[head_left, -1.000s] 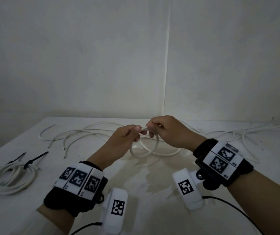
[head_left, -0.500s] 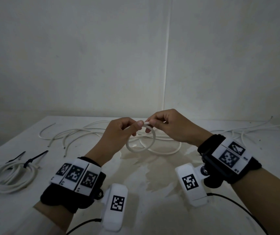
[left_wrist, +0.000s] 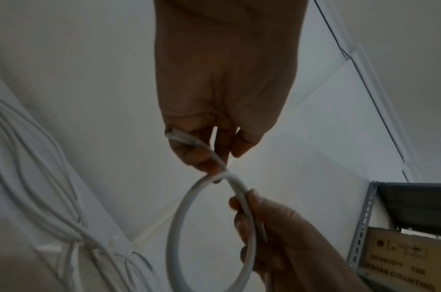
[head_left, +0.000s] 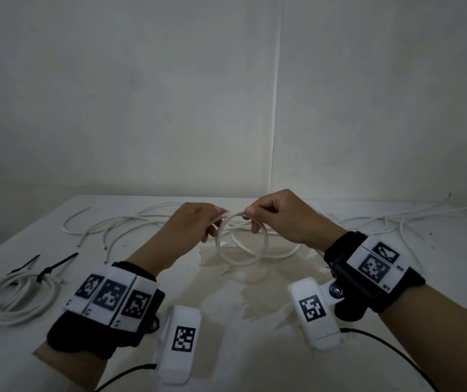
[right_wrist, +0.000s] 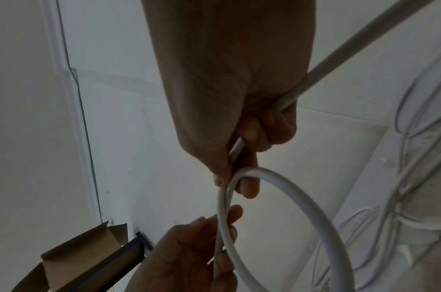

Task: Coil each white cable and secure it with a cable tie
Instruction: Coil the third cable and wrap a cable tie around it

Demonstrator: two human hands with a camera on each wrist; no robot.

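Both hands hold one white cable point(head_left: 242, 261) above the middle of the table, bent into a single round loop that hangs below them. My left hand point(head_left: 195, 224) pinches the cable's end point(left_wrist: 182, 138) at the loop's top left. My right hand point(head_left: 272, 216) pinches the top of the loop point(right_wrist: 284, 177), and the rest of the cable point(right_wrist: 352, 47) runs back through its curled fingers. In the left wrist view the loop point(left_wrist: 184, 227) hangs between my left hand point(left_wrist: 214, 156) and my right hand point(left_wrist: 269, 227).
Several loose white cables point(head_left: 119, 224) lie at the back left of the white table point(head_left: 255, 349), more point(head_left: 396, 222) at the back right. A coiled cable point(head_left: 14, 295) with black cable ties point(head_left: 54, 267) lies at the left edge. Walls stand close behind.
Both hands have risen a little off the table and drawn slightly apart, and the loop between them has grown wider and rounder.
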